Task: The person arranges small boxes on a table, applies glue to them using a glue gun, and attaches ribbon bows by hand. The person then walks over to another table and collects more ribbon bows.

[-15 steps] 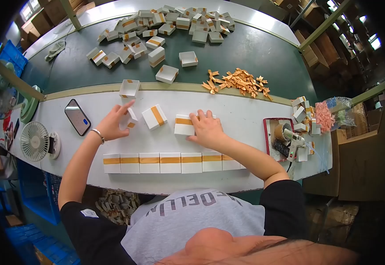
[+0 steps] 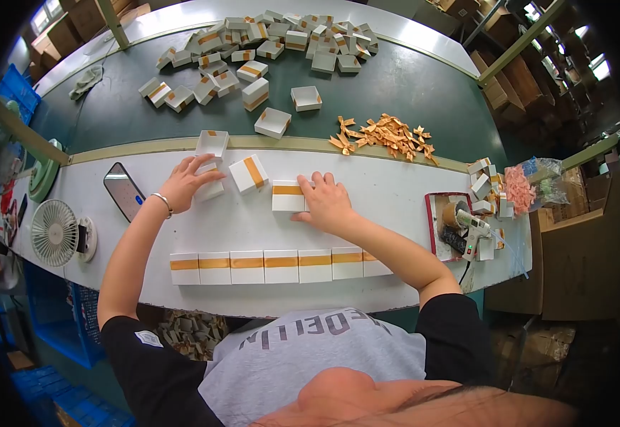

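Observation:
My left hand [image 2: 184, 186] curls its fingers over a small white box [image 2: 212, 190], which it partly hides. Just right of it, a white box with an orange ribbon band [image 2: 249, 174] lies at an angle. My right hand [image 2: 326, 204] grips the right end of another banded white box [image 2: 287, 196], thumb on the near side and fingers on the far side; what lies under the palm is hidden. Nearer my body runs a row of banded white boxes [image 2: 264, 267], side by side, its right end covered by my forearm.
An open box [image 2: 212, 143] stands beyond my left hand. A phone [image 2: 123, 191] and fan [image 2: 56, 232] are at left. Orange bows [image 2: 390, 135] and heaped boxes [image 2: 267, 43] lie on the green surface. At right are a glue gun [image 2: 475, 228], red-rimmed tray [image 2: 432, 226] and pink bows [image 2: 519, 190].
My left hand has closed in over the small white box, which now sits flatter. My right hand and its box have shifted slightly left.

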Tool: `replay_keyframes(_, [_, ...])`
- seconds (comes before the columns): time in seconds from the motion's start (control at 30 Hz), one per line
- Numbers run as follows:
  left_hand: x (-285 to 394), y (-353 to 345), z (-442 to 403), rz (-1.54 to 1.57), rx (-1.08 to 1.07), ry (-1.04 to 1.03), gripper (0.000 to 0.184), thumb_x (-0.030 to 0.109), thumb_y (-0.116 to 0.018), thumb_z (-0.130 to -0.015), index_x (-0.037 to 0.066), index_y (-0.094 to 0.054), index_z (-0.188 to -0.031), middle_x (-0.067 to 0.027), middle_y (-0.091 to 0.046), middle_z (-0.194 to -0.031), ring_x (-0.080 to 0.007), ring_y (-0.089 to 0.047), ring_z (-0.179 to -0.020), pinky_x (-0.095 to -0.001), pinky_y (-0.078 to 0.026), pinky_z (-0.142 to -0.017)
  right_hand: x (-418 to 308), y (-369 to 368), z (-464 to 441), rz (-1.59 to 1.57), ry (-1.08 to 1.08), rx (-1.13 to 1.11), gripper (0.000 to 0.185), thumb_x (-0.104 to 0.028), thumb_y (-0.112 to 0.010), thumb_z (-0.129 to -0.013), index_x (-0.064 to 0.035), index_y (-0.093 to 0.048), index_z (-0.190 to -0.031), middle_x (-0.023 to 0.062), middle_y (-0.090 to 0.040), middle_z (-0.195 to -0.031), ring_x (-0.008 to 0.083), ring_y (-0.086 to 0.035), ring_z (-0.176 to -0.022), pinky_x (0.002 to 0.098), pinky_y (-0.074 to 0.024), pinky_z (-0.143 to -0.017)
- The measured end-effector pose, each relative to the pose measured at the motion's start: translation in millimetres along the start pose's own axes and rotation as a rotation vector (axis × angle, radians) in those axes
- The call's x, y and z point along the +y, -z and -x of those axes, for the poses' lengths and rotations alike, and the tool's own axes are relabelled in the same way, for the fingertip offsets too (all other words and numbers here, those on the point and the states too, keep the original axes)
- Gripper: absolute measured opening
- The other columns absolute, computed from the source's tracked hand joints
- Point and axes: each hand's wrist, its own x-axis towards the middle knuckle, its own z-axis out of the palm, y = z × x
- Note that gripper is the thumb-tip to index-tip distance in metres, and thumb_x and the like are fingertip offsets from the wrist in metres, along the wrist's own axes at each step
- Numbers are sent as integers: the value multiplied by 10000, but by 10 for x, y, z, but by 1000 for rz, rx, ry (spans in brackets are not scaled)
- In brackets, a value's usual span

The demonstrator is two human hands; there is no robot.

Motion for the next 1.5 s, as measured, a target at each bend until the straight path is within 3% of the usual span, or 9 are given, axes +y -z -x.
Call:
replay_keyframes(0.23, [-239, -303, -363, 691, 14, 103, 967, -26, -723, -754, 230, -370, -1617, -129, -171, -1641, -360, -294, -1503, -434, -331, -1257, -82, 33, -199, -38, -63, -16, 886, -606, -825, -791, -100, -509, -1447, 152, -549, -1302, 329, -530, -1216, 447, -516, -901])
replay_keyframes(0.33, [-51, -334, -389, 332, 145, 19, 994, 50, -794, -758, 218, -343, -1628, -166, -162, -1601, -364, -323, -1465, -423, -336, -1246, 56, 33, -402, -55, -125, 20, 900, -576, -848, -776, -105, -499, -1459, 160, -542, -1317, 342, -520, -1242, 467, -517, -930])
replay_keyframes(0.6, [-62, 41, -757, 337, 86, -92, 1138, 221, -936, -665, 222, -336, -1631, -184, -325, -1500, -357, -406, -1397, -398, -353, -1208, 227, 71, -577, -85, -82, 25, 911, -520, -878, -755, -100, -495, -1468, 160, -525, -1362, 356, -501, -1278, 509, -506, -975])
replay_keyframes(0.73, [304, -174, -718, 227, 142, -208, 1055, 284, -988, -607, 209, -479, -1528, -94, -438, -1504, -333, -427, -1378, -479, -310, -1213, 343, 8, -415, -118, -30, 15, 905, -490, -888, -751, -103, -495, -1468, 163, -520, -1371, 365, -496, -1278, 504, -510, -977])
replay_keyframes(1.07, [985, -90, -281, 229, 294, 4, 971, 456, -914, -730, 138, -460, -1528, -137, -486, -1504, -394, -431, -1392, -613, -313, -1159, 460, 487, -122, -58, 1, -83, 956, -430, -917, -735, -129, -465, -1521, 222, -462, -1479, 404, -433, -1386, 542, -491, -1040])
replay_keyframes(1.17, [57, -72, -822, 301, 587, 56, 910, 227, -943, -689, 129, -499, -1477, -159, -482, -1527, -412, -382, -1459, -467, -335, -1231, 885, 452, -929, -112, 179, 190, 709, -251, -843, -819, -136, -528, -1444, 132, -505, -1473, 379, -497, -1349, 481, -537, -984])
replay_keyframes(1.33, [-859, -153, -1240, 360, 483, 123, 553, 99, -919, -683, 71, -627, -1152, -146, -506, -1516, -427, -421, -1447, -489, -377, -1214, 768, 200, -1909, 39, 316, 218, 414, -87, -753, -845, -120, -652, -1244, 40, -585, -1361, 314, -606, -1214, 423, -595, -869])
replay_keyframes(1.4, [-886, -137, -1166, 462, 585, 17, 258, 99, -787, -858, 53, -603, -1033, -134, -601, -1414, -384, -509, -1384, -431, -425, -1153, 770, 177, -2122, 163, 347, 173, 305, -88, -753, -846, -111, -697, -1145, 47, -584, -1358, 306, -625, -1179, 427, -605, -840])
replay_keyframes(1.5, [-764, 170, -849, 987, 500, 97, 189, 221, -487, -1092, 43, -541, -1059, -111, -719, -1193, -208, -660, -1133, -346, -506, -989, 619, 632, -2002, -329, 360, 15, 124, -145, -677, -952, -58, -745, -1007, 90, -698, -1175, 321, -679, -1035, 434, -572, -838])
